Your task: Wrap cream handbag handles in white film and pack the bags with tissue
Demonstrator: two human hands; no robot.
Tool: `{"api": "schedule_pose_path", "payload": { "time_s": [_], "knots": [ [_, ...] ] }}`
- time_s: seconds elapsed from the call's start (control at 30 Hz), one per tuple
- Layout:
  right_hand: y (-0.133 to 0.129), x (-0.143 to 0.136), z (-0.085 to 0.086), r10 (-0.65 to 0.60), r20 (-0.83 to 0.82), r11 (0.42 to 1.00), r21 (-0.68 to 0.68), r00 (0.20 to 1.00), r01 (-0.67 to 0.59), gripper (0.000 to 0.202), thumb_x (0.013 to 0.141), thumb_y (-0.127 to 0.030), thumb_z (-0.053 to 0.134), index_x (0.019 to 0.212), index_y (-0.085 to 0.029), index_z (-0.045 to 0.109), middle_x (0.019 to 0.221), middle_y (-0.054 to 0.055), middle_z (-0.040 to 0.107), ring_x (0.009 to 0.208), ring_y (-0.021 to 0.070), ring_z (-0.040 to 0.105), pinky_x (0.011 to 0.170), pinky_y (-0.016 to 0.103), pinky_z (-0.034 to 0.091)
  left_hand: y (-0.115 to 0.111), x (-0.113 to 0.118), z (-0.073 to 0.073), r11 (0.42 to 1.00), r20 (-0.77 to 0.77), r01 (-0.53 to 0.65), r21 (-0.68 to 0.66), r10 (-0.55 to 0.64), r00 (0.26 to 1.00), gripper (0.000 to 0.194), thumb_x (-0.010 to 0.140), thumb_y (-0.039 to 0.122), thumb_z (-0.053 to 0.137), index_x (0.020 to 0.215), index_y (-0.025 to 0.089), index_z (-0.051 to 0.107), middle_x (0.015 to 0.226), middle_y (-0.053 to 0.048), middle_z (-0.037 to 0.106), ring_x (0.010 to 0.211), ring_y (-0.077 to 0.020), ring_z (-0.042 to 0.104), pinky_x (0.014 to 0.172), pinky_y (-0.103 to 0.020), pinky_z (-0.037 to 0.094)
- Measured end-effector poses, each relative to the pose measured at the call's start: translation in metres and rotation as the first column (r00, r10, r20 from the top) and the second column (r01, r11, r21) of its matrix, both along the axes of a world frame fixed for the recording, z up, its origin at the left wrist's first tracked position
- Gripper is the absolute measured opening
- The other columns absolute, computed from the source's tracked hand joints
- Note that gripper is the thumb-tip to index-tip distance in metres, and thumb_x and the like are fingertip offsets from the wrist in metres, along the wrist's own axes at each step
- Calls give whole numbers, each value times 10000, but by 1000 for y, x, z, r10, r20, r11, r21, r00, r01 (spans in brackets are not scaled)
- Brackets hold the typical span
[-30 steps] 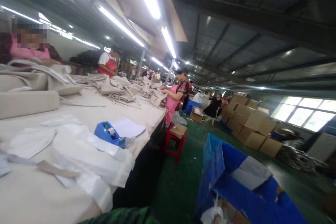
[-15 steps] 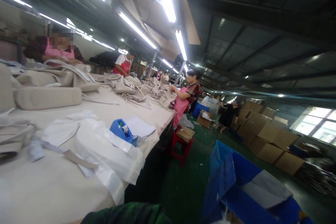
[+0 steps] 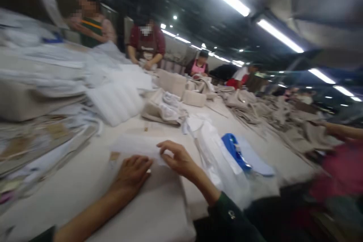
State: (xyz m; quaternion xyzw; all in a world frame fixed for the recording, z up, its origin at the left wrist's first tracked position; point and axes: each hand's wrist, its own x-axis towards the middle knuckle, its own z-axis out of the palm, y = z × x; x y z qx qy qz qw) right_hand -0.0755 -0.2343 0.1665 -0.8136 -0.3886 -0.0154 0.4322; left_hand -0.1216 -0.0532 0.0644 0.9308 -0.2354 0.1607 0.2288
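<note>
In front of me lies a flat beige piece with a thin, translucent white sheet across its far end. My left hand rests palm down at the near edge of that sheet, fingers lying flat. My right hand touches the sheet's right part with bent fingers, thumb and index finger apart; blur softens the fingertips. A small brown patch shows left of my left hand. White plastic bags and a blue tape dispenser lie right of my right hand.
White foam sheets and beige bags stand farther back on the table. Loose strips and pieces cover the left side. Several people work around the table, one person in a pink apron close on the right.
My view has swung left and down, from the aisle with blue bins to the table in front of me. Both my hands, earlier out of view, now rest on the white sheet.
</note>
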Motion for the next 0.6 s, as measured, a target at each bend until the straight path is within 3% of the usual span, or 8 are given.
{"api": "schedule_pose_path", "payload": {
  "time_s": [0.07,0.17,0.4,0.6],
  "knots": [
    [-2,10,5,9,15,999,-48,1000,-9,178,811,-44,532,836,-206,600,1142,77,672,1083,197,616,963,349,456,17,-11,1,995,-59,-60,77,64,996,306,944,216,513,1246,240,560,1176,-67,615,1108,-271,493,926,-444,392],
    [-2,13,10,26,97,991,-133,995,-13,188,819,-41,508,837,-217,575,1163,84,659,1104,216,604,958,388,453,17,-15,10,994,-127,-17,107,31,991,319,961,206,492,1276,231,531,1211,-66,610,1129,-265,477,934,-422,370],
    [8,2,-2,171,326,930,-366,930,-43,200,863,-17,480,877,-208,540,1151,106,661,1096,254,583,920,427,451,28,-31,21,992,-159,108,-64,-117,980,378,945,182,508,1318,242,516,1341,-68,564,1275,-263,450,1096,-419,318],
    [5,3,-17,307,259,851,-505,916,-143,173,916,-38,466,889,-194,538,1137,95,663,1071,234,587,874,386,448,39,-39,22,990,-365,95,-109,-128,922,353,955,214,436,1278,231,577,1206,-72,662,1117,-264,598,1003,-394,444]
  ]
}}
